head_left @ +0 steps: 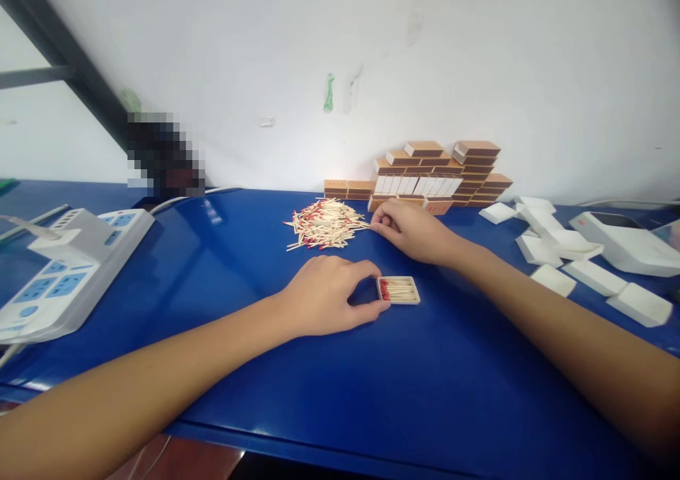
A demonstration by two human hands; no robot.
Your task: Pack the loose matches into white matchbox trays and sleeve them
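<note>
My left hand [329,292] grips the left end of a small white matchbox tray [418,297] between thumb and fingers. Inside the tray lie several matches [398,290], their red heads toward my left hand. Farther back is a loose heap of matches [329,221], pale sticks with red heads pointing in mixed directions. At the heap's right edge, my right hand [406,229] is closed in a pinch, fingertips on the end of a match [363,225]. The other fingers of that hand are curled.
Stacked brown matchboxes [440,172] stand against the white wall behind my right hand. White empty-looking tray pieces [550,236] and a white device [624,243] lie on the right. A power strip [79,282] with a plugged-in cable sits at left on the blue table [319,388].
</note>
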